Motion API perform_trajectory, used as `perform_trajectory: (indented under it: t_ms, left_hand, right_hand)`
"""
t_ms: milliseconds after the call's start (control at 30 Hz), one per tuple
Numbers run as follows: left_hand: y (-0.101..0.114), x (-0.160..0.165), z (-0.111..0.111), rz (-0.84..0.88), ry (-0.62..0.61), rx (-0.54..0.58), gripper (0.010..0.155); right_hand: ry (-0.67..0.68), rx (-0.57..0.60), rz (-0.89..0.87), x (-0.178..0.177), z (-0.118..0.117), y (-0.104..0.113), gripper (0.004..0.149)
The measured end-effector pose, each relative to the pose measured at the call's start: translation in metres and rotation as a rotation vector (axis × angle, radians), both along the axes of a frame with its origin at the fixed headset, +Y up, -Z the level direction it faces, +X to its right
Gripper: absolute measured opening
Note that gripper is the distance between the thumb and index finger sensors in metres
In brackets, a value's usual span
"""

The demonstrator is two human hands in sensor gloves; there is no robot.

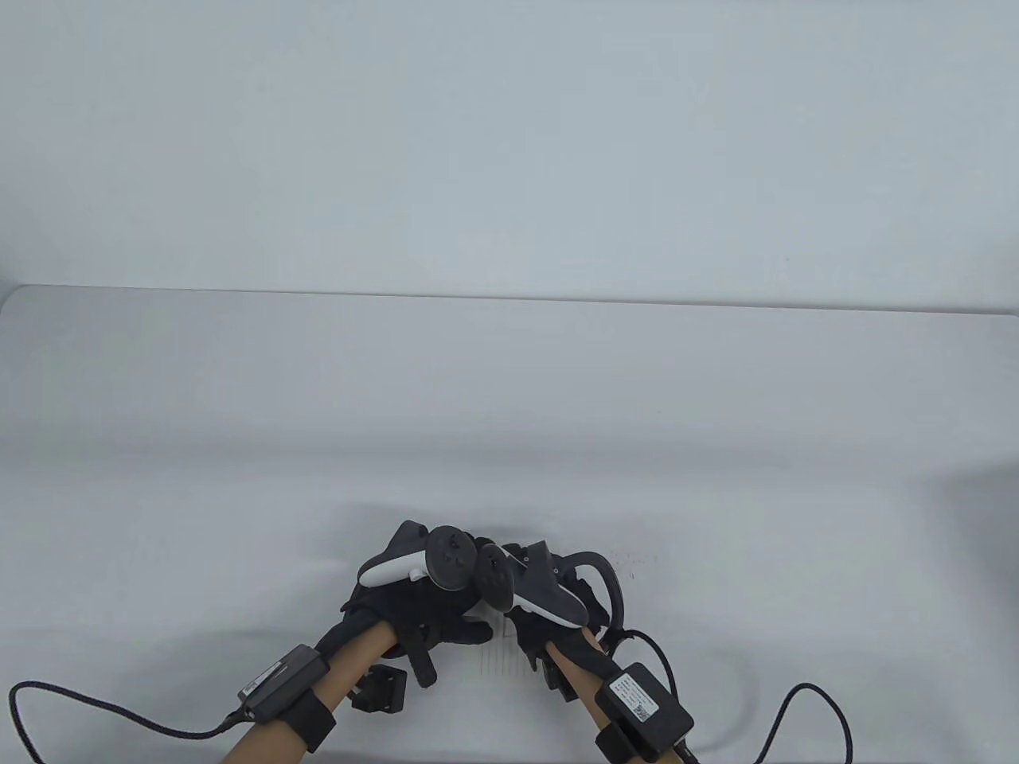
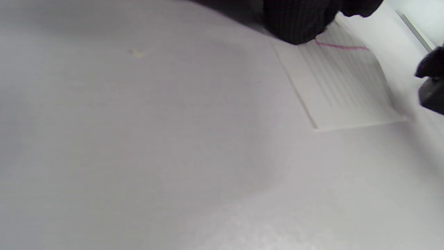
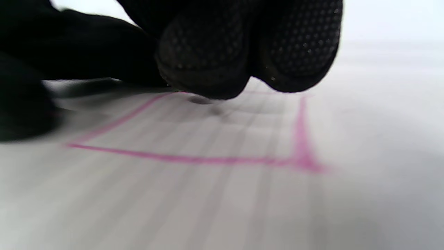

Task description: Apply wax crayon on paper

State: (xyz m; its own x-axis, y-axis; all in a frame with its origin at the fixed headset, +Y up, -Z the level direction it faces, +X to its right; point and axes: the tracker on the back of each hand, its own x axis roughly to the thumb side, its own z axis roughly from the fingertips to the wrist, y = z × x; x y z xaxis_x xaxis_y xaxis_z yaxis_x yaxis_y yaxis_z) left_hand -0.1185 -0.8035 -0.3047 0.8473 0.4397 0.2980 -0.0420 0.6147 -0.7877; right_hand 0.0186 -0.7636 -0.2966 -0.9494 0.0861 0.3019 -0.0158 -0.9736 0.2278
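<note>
Pink crayon lines (image 3: 194,159) already make most of a box on the paper (image 2: 341,86), so drawing looks well along, both hands (image 1: 414,589) (image 1: 549,605) curled low over it, but I cannot tell what they hold.

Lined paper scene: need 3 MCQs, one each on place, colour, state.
1. Where is the lined paper on the table?
A. far edge
B. near edge, under the hands
C. far right corner

2. What colour are the crayon lines?
A. pink
B. green
C. blue

3. How do the crayon lines stand?
A. none drawn yet
B. page fully shaded
C. straight strokes meeting at corners

Key: 1 B, table view shows the left hand and right hand over the sheet near the bottom edge; 2 A, both wrist views show pink marks; 3 C, right wrist view shows an outline with a corner.
</note>
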Motion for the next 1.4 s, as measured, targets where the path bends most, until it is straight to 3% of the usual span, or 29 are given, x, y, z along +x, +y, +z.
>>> perform_trajectory:
  t_ms: [167,267,333,400,467,500,533,667,767,800,900,933,967,1033,1067,1133,1200,1233,1300,1333,1400]
  left_hand:
    - [-0.0001,-0.0001,-0.0003,0.001,0.0,-0.002,0.084]
    - [-0.0001,0.0,0.0,-0.001,-0.001,0.0,0.083]
    - [-0.0002,-0.0001,0.0,0.002,0.001,-0.002,0.084]
    - [-0.0002,0.0,0.0,0.001,0.0,-0.002,0.084]
    - [-0.0002,-0.0001,0.0,0.001,0.001,-0.001,0.084]
    - [-0.0002,0.0,-0.0001,0.0,0.0,-0.001,0.083]
    - [-0.0002,0.0,-0.0001,0.0,-0.001,-0.001,0.083]
    - [-0.0003,0.0,0.0,0.001,0.0,-0.003,0.084]
    - [-0.0003,0.0,-0.0002,0.0,0.0,-0.001,0.082]
    - [-0.0003,-0.0001,-0.0002,0.0,-0.001,-0.001,0.082]
    - [-0.0004,0.0,-0.0002,0.001,0.0,-0.002,0.084]
    - [-0.0004,0.0,-0.0002,0.002,0.0,-0.003,0.084]
    - [-0.0004,0.0,-0.0002,0.002,0.001,-0.003,0.083]
    - [-0.0004,0.0,-0.0002,-0.001,-0.001,-0.001,0.082]
    - [-0.0004,-0.0001,-0.0003,0.0,-0.001,0.0,0.082]
    - [-0.0004,0.0001,-0.0004,0.0,0.0,-0.002,0.084]
    - [-0.0004,0.0,-0.0002,0.001,0.0,-0.003,0.084]
    - [-0.0004,0.0001,-0.0002,0.001,0.0,-0.002,0.084]
    - [-0.0005,0.0,-0.0001,-0.002,-0.002,0.0,0.082]
    - [-0.0006,0.0,-0.0002,0.0,-0.001,-0.001,0.082]
    - [-0.0005,0.0001,-0.0003,-0.002,-0.002,-0.001,0.084]
  right_hand:
    - [0.002,0.169,0.128,-0.001,0.0027,-0.0013,0.042]
    - [-0.01,-0.005,-0.017,0.0019,-0.0014,-0.0004,0.043]
    - [-0.028,0.033,-0.017,0.0054,-0.0023,-0.0012,0.042]
    - [-0.027,0.17,0.129,0.0035,0.001,-0.0009,0.042]
    - [-0.008,0.116,0.101,0.0011,0.0016,0.0005,0.042]
    - [0.014,0.002,0.019,0.0017,-0.0003,0.0017,0.043]
    - [-0.024,-0.014,-0.01,0.0032,-0.0013,0.0009,0.043]
    - [-0.011,0.16,0.156,0.0005,0.0024,0.0008,0.041]
    - [0.029,0.002,0.04,-0.0015,0.0016,0.0041,0.043]
    - [-0.022,-0.03,0.0,0.0018,0.0,0.0031,0.043]
    - [-0.021,0.149,0.155,0.0004,0.0029,0.0021,0.042]
    - [0.025,0.159,0.175,-0.0032,0.0045,0.0029,0.041]
    - [0.03,0.129,0.168,-0.0045,0.0049,0.004,0.042]
    - [0.023,-0.049,0.008,-0.0016,0.0005,0.0044,0.044]
    - [-0.018,-0.056,-0.014,0.0023,-0.0006,0.0038,0.043]
    - [-0.035,0.058,0.072,0.0037,0.0002,0.0031,0.042]
    - [0.025,0.15,0.189,-0.001,0.0039,0.0043,0.042]
    - [0.037,0.119,0.173,-0.0027,0.0043,0.0045,0.042]
    - [0.032,-0.064,0.002,0.0007,0.0005,0.0047,0.045]
    - [-0.016,-0.074,-0.022,0.004,-0.0004,0.0039,0.044]
    - [-0.039,0.037,0.065,0.0047,-0.0004,0.0038,0.042]
